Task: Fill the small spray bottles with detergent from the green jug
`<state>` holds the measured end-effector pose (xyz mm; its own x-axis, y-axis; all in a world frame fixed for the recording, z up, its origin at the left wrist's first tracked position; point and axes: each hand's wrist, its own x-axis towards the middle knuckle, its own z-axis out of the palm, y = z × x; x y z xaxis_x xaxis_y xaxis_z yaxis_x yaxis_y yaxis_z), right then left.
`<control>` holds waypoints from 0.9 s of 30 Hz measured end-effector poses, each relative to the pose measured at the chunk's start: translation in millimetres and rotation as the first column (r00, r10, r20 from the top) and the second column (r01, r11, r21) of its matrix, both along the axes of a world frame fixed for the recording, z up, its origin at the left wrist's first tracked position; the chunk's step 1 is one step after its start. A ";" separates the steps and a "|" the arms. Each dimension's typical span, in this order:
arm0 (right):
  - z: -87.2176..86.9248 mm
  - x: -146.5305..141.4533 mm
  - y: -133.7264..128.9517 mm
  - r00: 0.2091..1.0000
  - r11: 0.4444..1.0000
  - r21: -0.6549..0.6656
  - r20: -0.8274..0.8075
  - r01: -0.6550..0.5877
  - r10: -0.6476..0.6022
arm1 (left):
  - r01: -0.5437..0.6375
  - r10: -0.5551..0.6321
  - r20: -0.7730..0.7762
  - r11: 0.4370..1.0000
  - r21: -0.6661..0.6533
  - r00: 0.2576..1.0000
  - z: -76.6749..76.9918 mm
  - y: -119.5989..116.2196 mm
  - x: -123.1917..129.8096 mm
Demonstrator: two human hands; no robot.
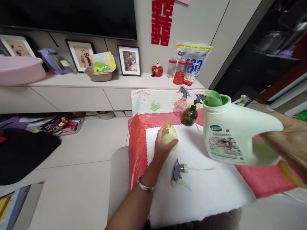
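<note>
My left hand (161, 142) curls round the neck-up bottle (170, 136) mid-frame; the jug (225, 124), gripped in my right hand (284, 131), sits apart at frame right, mouth higher.

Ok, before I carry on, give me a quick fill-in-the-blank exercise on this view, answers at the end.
1. The right hand holds the large jug by its ____.
2. The small yellow bottle is in the person's other hand, the ____ one.
3. The detached spray head lies on a sheet coloured ____.
4. The jars on the cabinet have lids coloured ____.

Missing words: handle; left; white; red.
</note>
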<state>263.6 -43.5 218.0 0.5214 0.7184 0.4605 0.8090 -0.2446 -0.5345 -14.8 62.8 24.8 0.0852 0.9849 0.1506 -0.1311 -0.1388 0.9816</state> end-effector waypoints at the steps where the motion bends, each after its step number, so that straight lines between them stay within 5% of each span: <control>1: -8.6 -0.3 2.8 0.998 0.998 0.057 -0.069 0.018 -0.014 | 0.005 -0.005 0.007 1.000 -0.003 1.000 0.3 0.4 -0.8; 6: -60.3 1.3 17.8 0.976 0.963 0.257 -0.217 0.082 -0.025 | -0.001 0.005 -0.085 0.998 0.055 0.996 1.5 0.2 -0.3; 13: -108.4 1.2 30.3 0.948 0.961 0.232 -0.312 0.147 -0.070 | 0.030 -0.008 -0.150 0.989 0.142 0.989 2.5 -3.2 5.1; 20: -114.1 6.5 14.7 0.909 0.983 0.090 -0.402 0.158 -0.109 | 0.086 -0.057 -0.171 0.982 0.170 0.984 1.1 -2.9 4.0; 27: -99.0 10.4 -31.3 0.981 0.993 -0.055 -0.160 0.100 -0.108 | 0.077 -0.055 -0.160 0.988 0.136 0.986 4.3 -4.9 4.7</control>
